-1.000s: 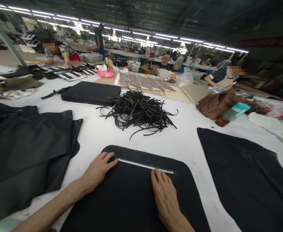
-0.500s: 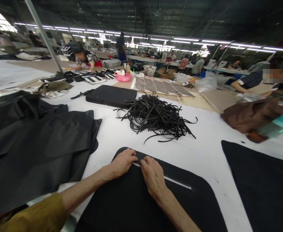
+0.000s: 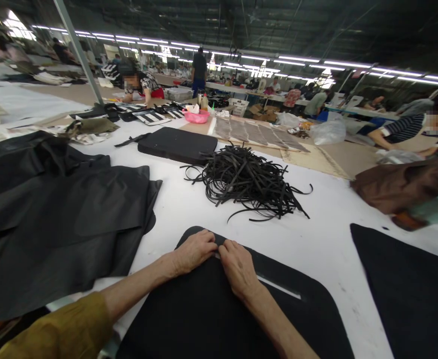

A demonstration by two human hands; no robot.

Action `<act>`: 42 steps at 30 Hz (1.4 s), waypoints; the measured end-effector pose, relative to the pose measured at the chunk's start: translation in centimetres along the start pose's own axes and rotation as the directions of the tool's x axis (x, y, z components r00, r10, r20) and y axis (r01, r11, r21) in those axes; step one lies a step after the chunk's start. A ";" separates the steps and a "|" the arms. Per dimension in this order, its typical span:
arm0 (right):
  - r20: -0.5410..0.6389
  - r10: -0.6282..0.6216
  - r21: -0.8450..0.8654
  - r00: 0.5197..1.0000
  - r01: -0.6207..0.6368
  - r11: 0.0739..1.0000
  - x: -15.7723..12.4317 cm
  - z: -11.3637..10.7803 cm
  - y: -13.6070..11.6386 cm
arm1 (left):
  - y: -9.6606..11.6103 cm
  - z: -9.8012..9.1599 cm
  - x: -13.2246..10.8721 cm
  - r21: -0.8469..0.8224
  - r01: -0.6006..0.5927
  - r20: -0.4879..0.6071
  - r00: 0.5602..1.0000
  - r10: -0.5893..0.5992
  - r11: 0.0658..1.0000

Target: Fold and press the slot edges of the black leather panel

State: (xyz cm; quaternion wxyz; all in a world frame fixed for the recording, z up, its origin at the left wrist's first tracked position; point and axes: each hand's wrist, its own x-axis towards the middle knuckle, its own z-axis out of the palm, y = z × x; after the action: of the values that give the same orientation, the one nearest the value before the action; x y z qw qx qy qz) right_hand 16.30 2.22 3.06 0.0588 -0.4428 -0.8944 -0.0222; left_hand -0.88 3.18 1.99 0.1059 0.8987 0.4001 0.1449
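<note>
A black panel with rounded corners [image 3: 204, 309] lies flat in front of me, with a narrow white strip [image 3: 279, 287] running along its far side. My left hand [image 3: 196, 252] rests near the panel's far left corner, fingers curled and pressed together at the strip's left end. Close beside it, my right hand [image 3: 238, 267] is bent over the strip, its fingertips pinched and nearly touching the left ones. Both hands are closed; whatever is between the fingertips is too small and hidden to make out. Part of the strip lies under my right hand.
Beyond the panel lies a tangled heap of thin black strips [image 3: 252, 182], with a stack of black panels [image 3: 177, 143] behind it. Black sheets [image 3: 65, 214] spread at left; another black panel [image 3: 409, 289] lies right. A pink basin [image 3: 196, 116] and co-workers are farther off.
My hands have drawn closer together at the strip's left end, and less white shows between them. The whole view has shifted slightly.
</note>
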 end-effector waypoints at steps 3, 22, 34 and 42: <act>0.030 0.029 0.066 0.999 -0.031 0.997 0.4 -0.5 0.6 | -0.1 0.4 0.1 0.030 -0.016 -0.013 1.000 0.016 0.999; -0.129 0.197 0.115 0.972 -0.182 0.976 -5.0 0.5 3.3 | -0.1 0.9 -0.1 -0.009 0.009 -0.101 0.995 -0.010 1.000; -0.081 0.366 0.203 0.927 -0.344 0.917 -9.6 -0.8 6.9 | -0.1 0.6 0.3 -0.197 0.101 -0.069 0.991 -0.117 0.975; -0.037 0.402 0.217 0.915 -0.385 0.897 -9.9 -0.8 7.3 | 0.2 0.2 0.6 -0.173 0.137 -0.038 0.989 -0.146 0.975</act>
State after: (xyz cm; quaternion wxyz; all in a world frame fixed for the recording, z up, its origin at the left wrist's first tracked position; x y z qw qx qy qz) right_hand 28.08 -1.27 2.55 0.1435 -0.6049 -0.7806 0.0647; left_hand -0.25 3.46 1.97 0.1820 0.8517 0.4519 0.1932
